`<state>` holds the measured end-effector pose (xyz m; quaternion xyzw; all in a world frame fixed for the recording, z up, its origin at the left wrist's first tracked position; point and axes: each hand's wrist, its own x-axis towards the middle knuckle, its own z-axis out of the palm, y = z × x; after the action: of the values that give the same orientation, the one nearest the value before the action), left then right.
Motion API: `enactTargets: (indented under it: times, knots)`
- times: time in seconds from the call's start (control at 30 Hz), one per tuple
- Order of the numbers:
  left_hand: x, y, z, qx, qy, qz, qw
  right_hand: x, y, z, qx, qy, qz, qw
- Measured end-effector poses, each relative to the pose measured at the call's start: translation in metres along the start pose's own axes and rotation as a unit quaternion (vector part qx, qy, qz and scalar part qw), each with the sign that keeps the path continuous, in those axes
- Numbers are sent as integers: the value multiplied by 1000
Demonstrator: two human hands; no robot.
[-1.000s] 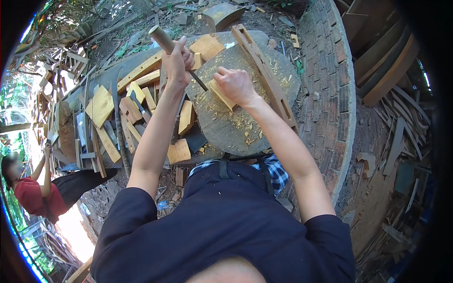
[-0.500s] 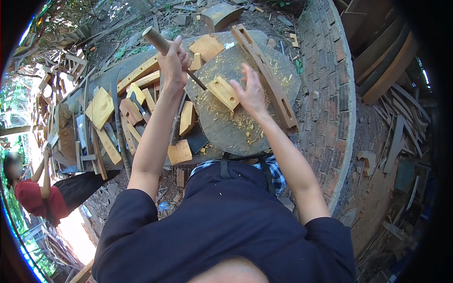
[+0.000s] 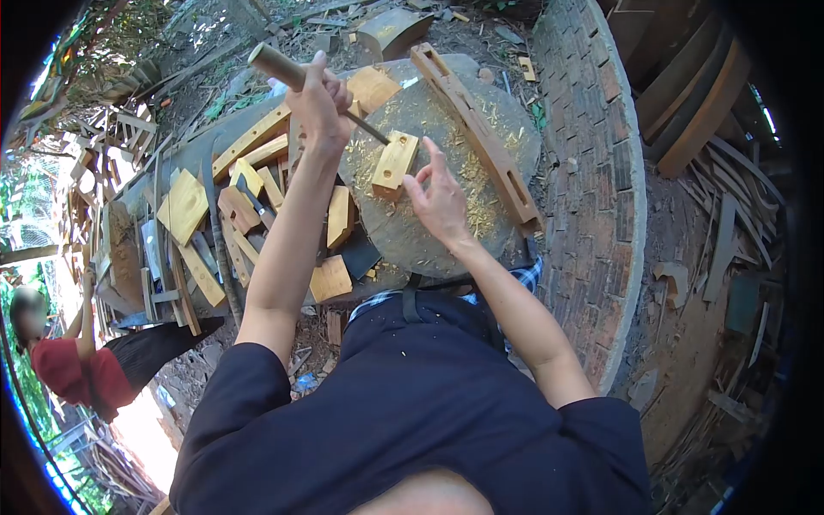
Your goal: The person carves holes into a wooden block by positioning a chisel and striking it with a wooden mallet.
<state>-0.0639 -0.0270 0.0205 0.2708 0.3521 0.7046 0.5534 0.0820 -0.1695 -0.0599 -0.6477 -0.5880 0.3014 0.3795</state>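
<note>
My left hand [image 3: 319,103] is wrapped around a chisel [image 3: 280,67] with a thick, round wooden handle. Its dark metal shaft slants down to the right, and the tip meets or nearly meets the upper edge of a yellowish wooden block [image 3: 396,166]. That block has round holes in its top and lies on a round stump top [image 3: 390,236] strewn with shavings. Beside the block's right side is my right hand [image 3: 441,199], fingers apart and holding nothing; its thumb is close to the block, but contact cannot be made out.
A long slotted wooden beam [image 3: 476,129] lies across the stump's right side. Cut wood pieces [image 3: 183,209] and a knife-like dark-handled tool [image 3: 251,196] lie to the left. A brick wall [image 3: 592,189] stands at the right. A person in a red top [image 3: 73,371] is at far left.
The block has turned more upright in view and shifted slightly left. My right hand has moved left and toward my body, its fingers repositioned. The chisel still points at the block.
</note>
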Motion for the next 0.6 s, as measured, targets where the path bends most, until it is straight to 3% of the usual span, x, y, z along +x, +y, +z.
enactTargets:
  times: [0.23,0.3,0.6]
  knots:
    - [9,-27,28,9,-25,8,1000,-6,32,-14,8,-3,-6,1000]
    - [10,-35,32,15,-33,-2,999,-12,31,-19,24,-39,36,998]
    - [11,-44,41,114,-196,-41,973,-21,45,-24,31,-31,39,998]
